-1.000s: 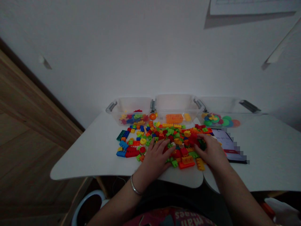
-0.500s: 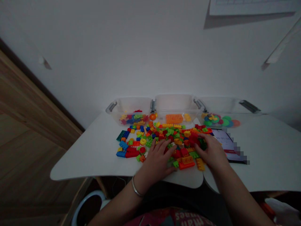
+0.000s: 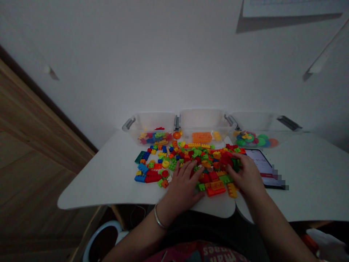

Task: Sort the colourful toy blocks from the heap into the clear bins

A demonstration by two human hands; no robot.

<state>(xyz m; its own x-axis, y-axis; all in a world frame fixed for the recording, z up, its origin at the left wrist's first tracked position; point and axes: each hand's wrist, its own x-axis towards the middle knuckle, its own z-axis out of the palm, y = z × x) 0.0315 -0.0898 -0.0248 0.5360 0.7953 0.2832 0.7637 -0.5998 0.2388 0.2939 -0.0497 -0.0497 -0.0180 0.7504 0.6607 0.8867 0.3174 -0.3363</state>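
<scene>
The left hand (image 3: 183, 183) lies palm down with its grip wide open, fingers (image 3: 188, 168) spread flat over the near middle of the pile of bricks (image 3: 191, 155), clasping nothing. Its wrist, with a bracelet (image 3: 158, 221), hangs past the edge of the desk (image 3: 109, 182). The right hand (image 3: 247, 175) rests at the pile's right edge, its grip half curled about some red bricks (image 3: 227, 159); whether it truly pinches them I cannot tell. Just to its right lies a phone (image 3: 262, 165). The pile sits mid-desk, just before three clear tubs (image 3: 152, 125).
</scene>
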